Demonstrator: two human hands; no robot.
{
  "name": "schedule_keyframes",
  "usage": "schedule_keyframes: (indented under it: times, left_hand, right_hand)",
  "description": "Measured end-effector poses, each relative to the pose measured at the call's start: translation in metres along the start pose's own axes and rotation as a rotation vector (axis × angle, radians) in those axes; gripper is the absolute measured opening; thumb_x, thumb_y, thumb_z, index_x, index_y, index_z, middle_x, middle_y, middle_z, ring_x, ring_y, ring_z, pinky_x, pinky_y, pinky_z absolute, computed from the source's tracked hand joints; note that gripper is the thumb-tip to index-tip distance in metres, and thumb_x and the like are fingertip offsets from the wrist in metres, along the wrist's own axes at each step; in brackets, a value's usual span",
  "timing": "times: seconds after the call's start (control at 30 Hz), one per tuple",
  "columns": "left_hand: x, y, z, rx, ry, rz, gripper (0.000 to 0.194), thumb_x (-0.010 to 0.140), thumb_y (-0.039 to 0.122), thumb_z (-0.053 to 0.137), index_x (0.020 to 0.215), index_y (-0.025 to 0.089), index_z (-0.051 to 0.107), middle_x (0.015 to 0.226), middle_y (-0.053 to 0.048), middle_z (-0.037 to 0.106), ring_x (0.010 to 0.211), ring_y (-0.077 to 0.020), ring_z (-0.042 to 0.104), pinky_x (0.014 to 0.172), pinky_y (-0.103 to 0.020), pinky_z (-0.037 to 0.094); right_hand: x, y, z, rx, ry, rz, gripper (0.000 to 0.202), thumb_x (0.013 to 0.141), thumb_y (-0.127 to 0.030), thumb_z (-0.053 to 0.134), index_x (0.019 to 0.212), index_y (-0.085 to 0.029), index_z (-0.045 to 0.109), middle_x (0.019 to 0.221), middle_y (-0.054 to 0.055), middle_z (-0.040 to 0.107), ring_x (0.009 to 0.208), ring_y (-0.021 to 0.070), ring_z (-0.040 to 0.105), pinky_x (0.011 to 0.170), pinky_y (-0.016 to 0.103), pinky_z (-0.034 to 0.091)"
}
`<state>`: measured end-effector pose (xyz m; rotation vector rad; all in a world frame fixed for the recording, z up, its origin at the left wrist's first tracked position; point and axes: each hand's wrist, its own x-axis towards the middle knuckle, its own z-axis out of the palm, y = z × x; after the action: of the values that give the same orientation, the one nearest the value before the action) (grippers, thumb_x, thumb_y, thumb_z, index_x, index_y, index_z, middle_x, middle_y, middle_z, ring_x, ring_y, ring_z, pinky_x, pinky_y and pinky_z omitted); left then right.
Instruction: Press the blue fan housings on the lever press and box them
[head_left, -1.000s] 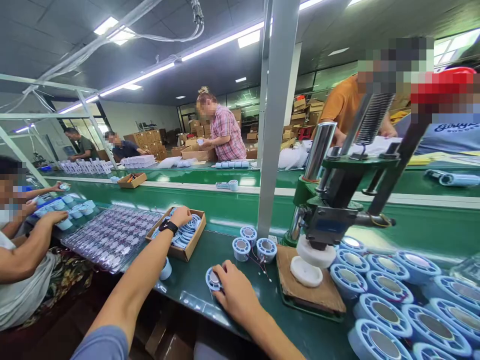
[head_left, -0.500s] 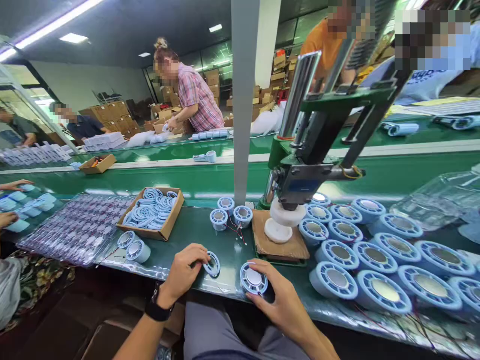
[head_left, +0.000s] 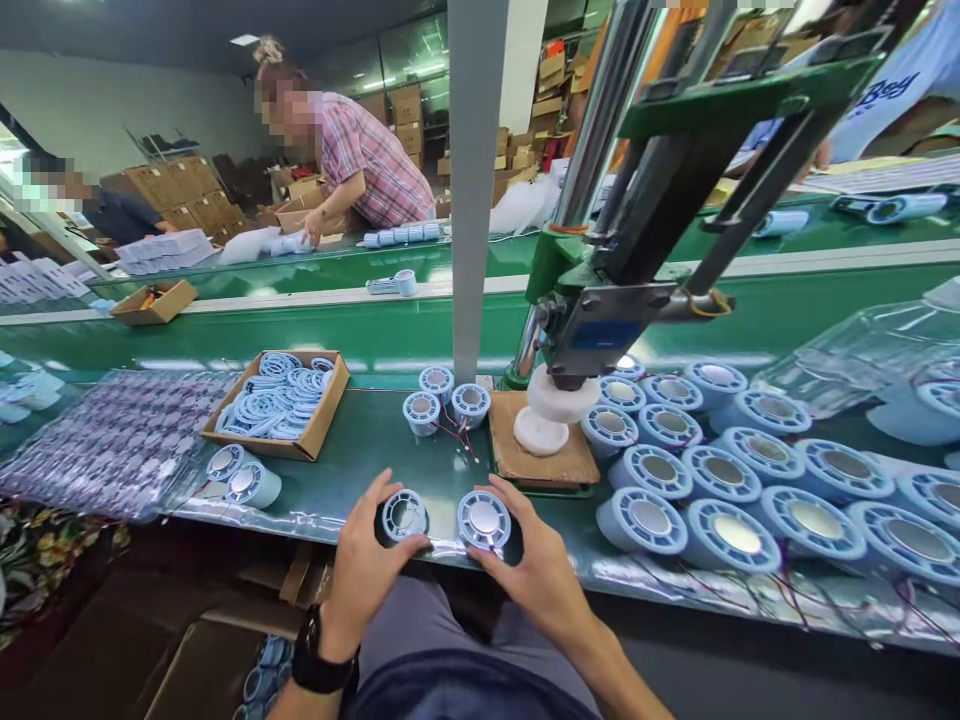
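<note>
My left hand (head_left: pixel 375 545) curls its thumb and fingers round a light blue slotted ring (head_left: pixel 405 515) near the table's front edge. Just to the right, my right hand (head_left: pixel 529 545) grips a blue round part with a silver disc centre (head_left: pixel 484 520), thumb below and fingers above. The two pieces are apart, side by side. Behind them stand three blue round parts (head_left: pixel 471 400) with thin wires. A press with a white round pad (head_left: pixel 564 392) is above a white disc (head_left: pixel 541 432) on a brown board (head_left: pixel 510 455).
A cardboard box of blue rings (head_left: pixel 330 410) stands at left, with two blue parts (head_left: pixel 253 484) in front. Wrapped parts (head_left: pixel 112 440) lie farther left. Many blue parts (head_left: pixel 735 535) fill the right side. Across the green conveyor (head_left: pixel 360 340) a person (head_left: pixel 375 160) bends over items.
My left hand has turned and now wraps round the ring, which lies flatter to the view. My right hand still grips its part. The camera view has shifted, and the ring and part appear closer together.
</note>
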<state>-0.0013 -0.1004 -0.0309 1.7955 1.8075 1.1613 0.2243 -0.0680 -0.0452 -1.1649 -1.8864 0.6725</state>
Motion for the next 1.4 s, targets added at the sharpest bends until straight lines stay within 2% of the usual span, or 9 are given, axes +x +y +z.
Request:
schedule_keyframes:
  times: [0.13,0.3,0.4,0.6,0.77,0.9,1.03,1.23,1.4]
  left_hand:
    - [0.005,0.039,0.02,-0.051,0.019,0.091,0.105,0.065,0.025,0.088,0.149,0.026,0.025,0.116,-0.006,0.068,0.104,-0.0239,0.066,0.096,-0.038,0.053]
    - [0.014,0.067,0.044,0.033,-0.053,0.163,0.111,0.061,0.015,0.088,0.15,0.026,0.024,0.109,-0.006,0.066,0.102,-0.0265,0.065,0.092,-0.04,0.054]
    - [0.017,0.066,0.042,0.034,-0.102,0.114,0.105,0.063,0.015,0.084,0.151,0.024,0.027,0.114,-0.009,0.064,0.107,-0.0284,0.061,0.095,-0.043,0.052]
    - [0.026,0.058,0.017,-0.134,-0.438,0.088,0.067,0.075,0.014,0.067,0.139,0.024,0.05,0.138,-0.009,0.053,0.13,-0.0275,0.049,0.112,-0.044,0.04]
    - [0.024,0.064,0.021,-0.2,-0.321,-0.048,0.051,0.068,0.01,0.067,0.117,0.023,0.061,0.123,-0.008,0.061,0.116,-0.0271,0.057,0.103,-0.043,0.046]
    - [0.018,0.066,0.029,-0.245,-0.294,-0.069,0.05,0.068,0.01,0.066,0.116,0.023,0.058,0.119,-0.008,0.062,0.112,-0.0269,0.057,0.101,-0.043,0.047]
    - [0.013,0.061,0.033,-0.295,-0.28,-0.066,0.052,0.07,0.011,0.065,0.12,0.024,0.057,0.122,-0.007,0.061,0.116,-0.0265,0.057,0.103,-0.042,0.045]
    - [0.003,0.056,0.044,-0.276,-0.164,-0.157,0.053,0.07,0.016,0.067,0.121,0.021,0.053,0.123,-0.01,0.061,0.115,-0.0283,0.058,0.101,-0.044,0.047]
    - [-0.003,0.052,0.048,-0.288,-0.167,-0.175,0.05,0.075,0.024,0.066,0.122,0.02,0.051,0.124,-0.013,0.059,0.116,-0.0293,0.057,0.101,-0.047,0.046]
  right_hand:
    - [0.0,-0.005,0.013,0.066,0.024,-0.005,0.074,0.077,-0.015,0.064,0.146,-0.018,0.037,0.127,0.01,0.063,0.116,0.0195,0.063,0.103,0.033,0.052]
    - [0.001,-0.006,0.017,0.048,0.126,-0.155,0.062,0.078,-0.007,0.053,0.138,-0.02,0.05,0.127,0.009,0.064,0.115,0.0172,0.063,0.099,0.029,0.053]
    - [0.005,-0.007,0.013,0.044,0.082,-0.211,0.053,0.082,-0.006,0.05,0.131,-0.023,0.059,0.127,0.006,0.064,0.118,0.0166,0.061,0.101,0.03,0.053]
    - [0.005,-0.005,0.011,0.029,0.045,-0.202,0.054,0.082,-0.012,0.057,0.135,-0.024,0.058,0.129,0.007,0.063,0.12,0.0191,0.06,0.103,0.034,0.052]
    - [-0.001,-0.001,0.016,-0.012,0.099,-0.092,0.067,0.074,-0.011,0.054,0.141,-0.02,0.05,0.132,0.008,0.061,0.119,0.0196,0.062,0.101,0.032,0.053]
    - [-0.004,-0.001,0.017,-0.021,0.086,-0.007,0.073,0.074,-0.014,0.057,0.146,-0.02,0.043,0.131,0.009,0.061,0.116,0.0207,0.064,0.101,0.033,0.053]
    - [-0.002,-0.003,0.016,-0.009,0.105,-0.049,0.08,0.078,-0.018,0.061,0.152,-0.019,0.033,0.126,0.009,0.064,0.111,0.0204,0.066,0.098,0.032,0.055]
    - [-0.001,-0.005,0.017,0.023,0.126,-0.071,0.09,0.079,-0.012,0.059,0.158,-0.024,0.017,0.126,0.006,0.064,0.112,0.0182,0.066,0.098,0.031,0.055]
    - [0.0,-0.006,0.017,0.029,0.121,-0.092,0.093,0.081,-0.015,0.063,0.159,-0.025,0.013,0.127,0.005,0.064,0.113,0.0181,0.065,0.098,0.03,0.055]
